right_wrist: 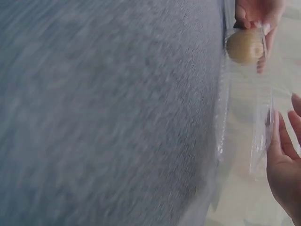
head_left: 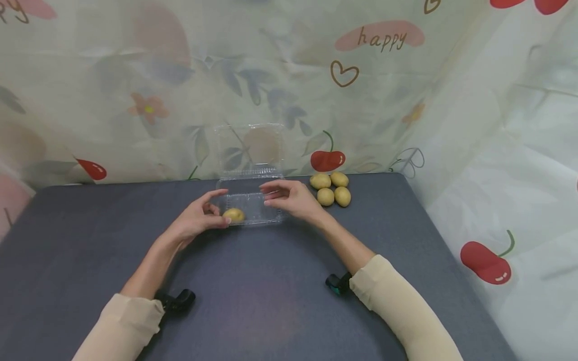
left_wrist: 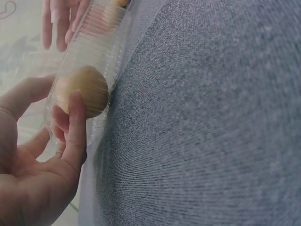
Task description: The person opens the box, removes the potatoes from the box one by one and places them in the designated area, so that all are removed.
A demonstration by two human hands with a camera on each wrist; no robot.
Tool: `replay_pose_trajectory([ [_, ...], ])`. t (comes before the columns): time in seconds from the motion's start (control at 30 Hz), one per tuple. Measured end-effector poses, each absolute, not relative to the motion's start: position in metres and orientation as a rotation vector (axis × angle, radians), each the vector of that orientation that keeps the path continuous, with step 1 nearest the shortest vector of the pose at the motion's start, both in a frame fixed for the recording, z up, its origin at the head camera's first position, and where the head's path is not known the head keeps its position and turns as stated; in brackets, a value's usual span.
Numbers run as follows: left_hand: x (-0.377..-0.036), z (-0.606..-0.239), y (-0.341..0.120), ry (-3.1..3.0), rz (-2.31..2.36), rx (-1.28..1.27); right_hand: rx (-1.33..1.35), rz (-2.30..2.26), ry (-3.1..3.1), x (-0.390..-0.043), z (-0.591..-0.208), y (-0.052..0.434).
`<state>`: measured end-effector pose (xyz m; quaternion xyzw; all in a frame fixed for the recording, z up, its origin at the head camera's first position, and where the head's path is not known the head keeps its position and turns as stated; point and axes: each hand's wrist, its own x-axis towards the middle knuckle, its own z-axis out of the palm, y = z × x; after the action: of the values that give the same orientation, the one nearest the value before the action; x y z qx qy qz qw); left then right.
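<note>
A clear plastic clamshell container [head_left: 253, 200] lies on the table with its lid [head_left: 250, 148] raised at the back. One yellow potato [head_left: 234, 215] sits inside, at the front left corner. My left hand [head_left: 196, 218] grips the container's left end, thumb at the front wall beside the potato and index finger towards the back. In the left wrist view the thumb [left_wrist: 77, 117] overlaps the potato through the plastic. Over the container's right side is my right hand [head_left: 291, 198], fingers loosely extended and holding nothing. Its fingers lie close to the rim in the right wrist view.
Several more potatoes [head_left: 325, 197] are grouped on the dark grey table [head_left: 253, 291], just right of the container near the back edge. Behind the table hangs a patterned curtain [head_left: 289, 90], close to the raised lid. Another pale sheet [head_left: 519, 175] hangs on the right.
</note>
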<state>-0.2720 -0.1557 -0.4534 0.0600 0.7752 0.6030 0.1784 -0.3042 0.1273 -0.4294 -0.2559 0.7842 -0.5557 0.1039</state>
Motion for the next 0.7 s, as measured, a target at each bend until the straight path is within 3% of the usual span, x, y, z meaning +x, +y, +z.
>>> replay_pose_trajectory([
  [0.7, -0.275, -0.455, -0.157, 2.223, 1.667, 0.19, -0.827, -1.472, 2.258, -0.312, -0.433, 0.092],
])
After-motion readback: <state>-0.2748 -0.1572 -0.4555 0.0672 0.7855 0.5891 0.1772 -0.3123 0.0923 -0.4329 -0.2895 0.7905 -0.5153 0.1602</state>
